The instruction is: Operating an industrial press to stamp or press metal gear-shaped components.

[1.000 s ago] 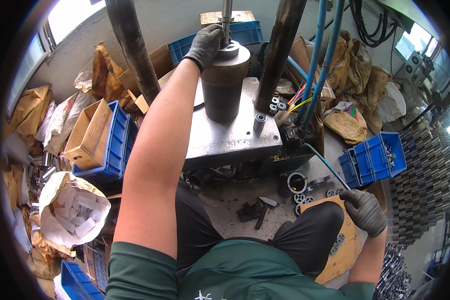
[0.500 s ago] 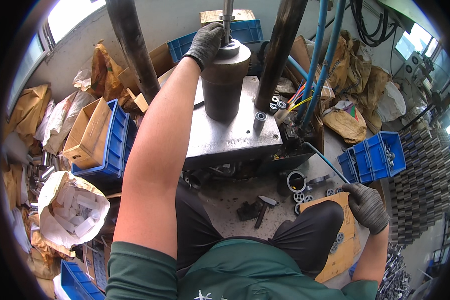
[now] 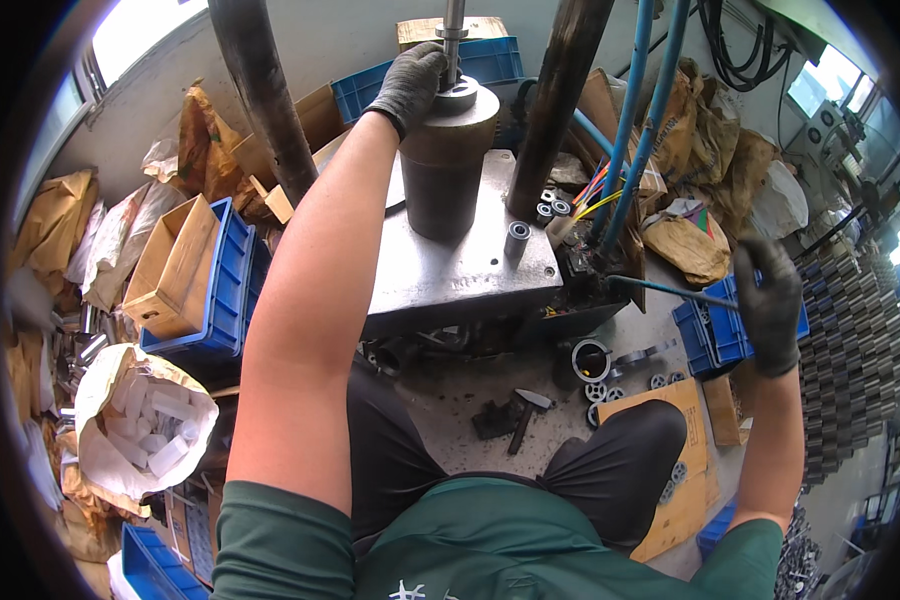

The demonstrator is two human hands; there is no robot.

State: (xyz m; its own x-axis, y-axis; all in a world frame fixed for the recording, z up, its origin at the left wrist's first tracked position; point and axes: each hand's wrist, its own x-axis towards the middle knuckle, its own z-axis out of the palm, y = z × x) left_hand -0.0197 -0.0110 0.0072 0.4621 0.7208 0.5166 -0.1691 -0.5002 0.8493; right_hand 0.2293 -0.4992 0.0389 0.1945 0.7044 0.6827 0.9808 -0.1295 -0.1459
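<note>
My left hand (image 3: 413, 84), in a dark grey knitted glove, reaches far forward to the top of a thick steel cylinder (image 3: 445, 180). Its fingers curl in beside an upright steel rod (image 3: 452, 55) that comes down onto a ring (image 3: 456, 97) on the cylinder; what they hold is hidden. The cylinder stands on a metal plate (image 3: 420, 285). Off to the right, my gloved right hand (image 3: 768, 305) is raised and blurred, its fingers stretched upward. The end of a thin blue lever (image 3: 675, 291) meets its near side, and the contact is partly hidden.
Two dark posts (image 3: 260, 95) (image 3: 560, 100) flank the cylinder. Small bearings (image 3: 517, 236) stand on the plate's right corner. A hammer (image 3: 527, 415) lies on the floor between my legs. Blue bins (image 3: 705, 340) sit at right, and a sack of clear plastic pieces (image 3: 150, 420) at left.
My right hand has risen away from me and slightly right, its fingers now extended. The lever's outer end has swung up with it. My left hand stays at the rod.
</note>
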